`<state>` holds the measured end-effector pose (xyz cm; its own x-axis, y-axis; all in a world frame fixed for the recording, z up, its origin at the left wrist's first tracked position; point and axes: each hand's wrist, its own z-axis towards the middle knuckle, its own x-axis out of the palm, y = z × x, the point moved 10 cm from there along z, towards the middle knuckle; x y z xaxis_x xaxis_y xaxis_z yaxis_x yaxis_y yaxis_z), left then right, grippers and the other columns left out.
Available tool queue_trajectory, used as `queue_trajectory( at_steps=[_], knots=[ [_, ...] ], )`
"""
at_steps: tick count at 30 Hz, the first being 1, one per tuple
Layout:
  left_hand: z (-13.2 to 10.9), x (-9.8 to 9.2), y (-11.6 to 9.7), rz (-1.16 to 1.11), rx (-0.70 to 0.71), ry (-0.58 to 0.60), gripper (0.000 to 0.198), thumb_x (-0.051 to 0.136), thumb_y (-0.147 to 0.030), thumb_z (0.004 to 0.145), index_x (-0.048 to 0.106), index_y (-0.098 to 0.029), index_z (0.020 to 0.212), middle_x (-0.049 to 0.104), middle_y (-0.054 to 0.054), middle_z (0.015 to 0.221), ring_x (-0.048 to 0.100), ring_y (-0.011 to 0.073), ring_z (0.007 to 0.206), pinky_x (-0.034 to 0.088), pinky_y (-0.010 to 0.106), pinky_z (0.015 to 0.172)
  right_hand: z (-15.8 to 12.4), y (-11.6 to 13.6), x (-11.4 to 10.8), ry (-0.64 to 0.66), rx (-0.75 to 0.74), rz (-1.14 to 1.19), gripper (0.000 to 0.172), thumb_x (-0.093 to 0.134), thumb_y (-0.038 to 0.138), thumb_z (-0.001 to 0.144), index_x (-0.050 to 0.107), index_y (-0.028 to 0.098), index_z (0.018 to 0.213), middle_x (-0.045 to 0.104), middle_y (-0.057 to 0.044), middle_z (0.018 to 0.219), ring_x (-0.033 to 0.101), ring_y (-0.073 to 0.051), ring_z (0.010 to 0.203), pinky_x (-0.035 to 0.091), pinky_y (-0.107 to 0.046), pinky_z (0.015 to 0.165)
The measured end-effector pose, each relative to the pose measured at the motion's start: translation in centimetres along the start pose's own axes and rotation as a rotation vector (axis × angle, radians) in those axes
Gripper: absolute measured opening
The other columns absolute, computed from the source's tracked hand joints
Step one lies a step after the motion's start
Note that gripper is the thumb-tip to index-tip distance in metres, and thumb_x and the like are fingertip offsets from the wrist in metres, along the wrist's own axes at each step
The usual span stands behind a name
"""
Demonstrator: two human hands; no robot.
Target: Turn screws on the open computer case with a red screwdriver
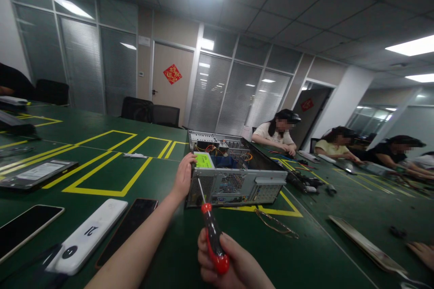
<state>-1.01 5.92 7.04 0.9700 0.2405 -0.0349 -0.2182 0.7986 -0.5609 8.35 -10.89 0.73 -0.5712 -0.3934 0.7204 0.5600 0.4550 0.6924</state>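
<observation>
An open desktop computer case (242, 180) lies on the green table, its perforated rear panel facing me and wires showing inside. My left hand (184, 175) grips the case's near left corner, fingertips at the top edge beside a bright green label (203, 161) on a metal box. In front of the panel, my right hand (222, 255) is closed around a red and black screwdriver (213, 232). Its shaft points up and away at the left part of the rear panel. Whether the tip touches a screw there is too small to tell.
Left of me lie a hard drive (37, 175), a white numbered device (88, 235) and two dark phones, one a black phone (130, 228). Glasses (276, 223) lie right of the case. Several people sit along the right side, near cables and parts (305, 180).
</observation>
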Motion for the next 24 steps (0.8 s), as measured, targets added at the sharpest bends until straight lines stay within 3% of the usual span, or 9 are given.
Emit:
queue_trajectory(
  at_steps=[3, 6, 9, 13, 17, 21, 24],
  knots=[
    [0.0, 0.0, 0.0, -0.005, -0.004, 0.002, 0.039, 0.023, -0.041, 0.096, 0.056, -0.02, 0.095, 0.06, 0.009, 0.115, 0.048, 0.021, 0.122, 0.036, 0.045, 0.107, 0.2, -0.3, -0.2, 0.0, 0.012, -0.058, 0.033, 0.07, 0.042, 0.072, 0.051, 0.017, 0.084, 0.054, 0.002, 0.078, 0.051, -0.006, 0.054, 0.023, -0.019, 0.042],
    [0.0, -0.1, 0.0, -0.011, -0.005, 0.002, 0.039, 0.023, -0.041, 0.096, 0.056, -0.02, 0.094, 0.06, 0.009, 0.115, 0.048, 0.0212, 0.122, 0.036, 0.045, 0.107, 0.3, -0.9, -0.5, 0.011, 0.038, -0.157, 0.034, 0.065, 0.045, 0.077, 0.044, 0.021, 0.091, 0.059, 0.002, 0.078, 0.043, -0.003, 0.036, 0.016, -0.018, 0.035],
    [0.0, -0.1, 0.1, -0.012, -0.005, 0.0, 0.039, 0.023, -0.04, 0.096, 0.056, -0.02, 0.095, 0.059, 0.009, 0.116, 0.048, 0.0212, 0.122, 0.035, 0.044, 0.107, 0.5, -1.3, -1.1, -0.014, 0.048, -0.236, 0.042, 0.066, 0.045, 0.076, 0.042, 0.022, 0.102, 0.057, 0.006, 0.069, 0.039, -0.002, 0.033, 0.015, -0.017, 0.036],
    [0.0, 0.0, 0.1, -0.013, -0.001, 0.002, 0.038, 0.023, -0.039, 0.096, 0.056, -0.019, 0.095, 0.059, 0.01, 0.116, 0.047, 0.0211, 0.123, 0.034, 0.045, 0.107, 0.4, -1.8, -1.5, -0.081, 0.12, -0.265, 0.064, 0.068, 0.046, 0.072, 0.035, 0.022, 0.122, 0.062, 0.001, 0.075, 0.052, -0.006, 0.043, 0.027, -0.019, 0.042],
    [0.0, 0.0, -0.1, -0.022, 0.02, -0.002, 0.039, 0.022, -0.039, 0.096, 0.055, -0.019, 0.096, 0.059, 0.01, 0.115, 0.048, 0.0207, 0.123, 0.035, 0.044, 0.107, 0.2, -2.3, -0.9, -0.097, 0.217, -0.293, 0.089, 0.078, 0.023, 0.056, 0.031, 0.023, 0.132, 0.067, -0.005, 0.093, 0.061, -0.01, 0.059, 0.035, -0.019, 0.05],
    [0.1, 0.0, -0.1, -0.016, 0.017, -0.003, 0.039, 0.022, -0.039, 0.096, 0.055, -0.019, 0.096, 0.059, 0.01, 0.115, 0.048, 0.0212, 0.122, 0.035, 0.045, 0.107, -0.1, -2.1, -0.8, -0.133, 0.231, -0.389, 0.098, 0.078, 0.026, 0.057, 0.025, 0.024, 0.139, 0.066, -0.004, 0.092, 0.062, -0.013, 0.062, 0.041, -0.023, 0.055],
    [0.0, 0.0, -0.1, -0.006, 0.016, -0.006, 0.039, 0.022, -0.039, 0.096, 0.055, -0.019, 0.096, 0.059, 0.01, 0.115, 0.048, 0.0213, 0.122, 0.035, 0.046, 0.107, -0.9, -0.6, -1.6, -0.269, 0.191, -0.613, 0.092, 0.071, 0.036, 0.066, 0.022, 0.021, 0.143, 0.066, -0.003, 0.087, 0.062, -0.015, 0.066, 0.045, -0.029, 0.062]
  ],
)
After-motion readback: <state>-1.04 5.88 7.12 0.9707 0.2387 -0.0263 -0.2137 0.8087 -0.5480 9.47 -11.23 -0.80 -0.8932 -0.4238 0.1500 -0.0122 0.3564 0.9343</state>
